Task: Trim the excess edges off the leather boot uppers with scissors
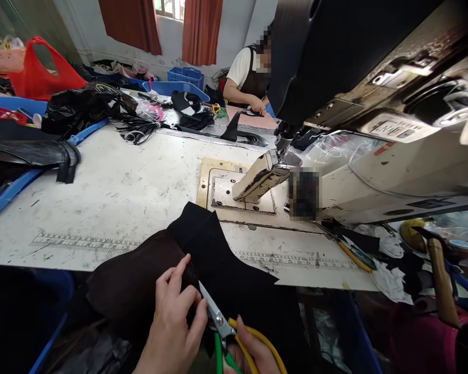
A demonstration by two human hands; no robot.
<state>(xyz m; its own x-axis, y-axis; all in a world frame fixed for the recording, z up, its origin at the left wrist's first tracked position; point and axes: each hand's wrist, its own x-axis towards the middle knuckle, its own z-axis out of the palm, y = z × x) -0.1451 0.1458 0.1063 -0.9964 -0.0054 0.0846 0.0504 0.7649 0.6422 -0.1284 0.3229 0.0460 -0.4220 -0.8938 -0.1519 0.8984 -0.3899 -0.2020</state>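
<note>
My left hand [175,322] pinches the edge of a dark brown and black piece of fabric [203,259] that hangs over the near edge of the white worktable [113,192]. My right hand [253,353], low in the frame and partly cut off, is closed on the yellow and green handles of a pair of scissors [222,324]. The steel blades point up and left into the fabric, right beside my left fingertips.
An industrial sewing machine [374,130] fills the right side, its foot over a metal plate [234,192]. Black fabric piles, blue trays [175,88] and a red bag [42,72] lie at the left and back. Another person [249,72] works at the far end. Another pair of scissors [354,252] lies to the right.
</note>
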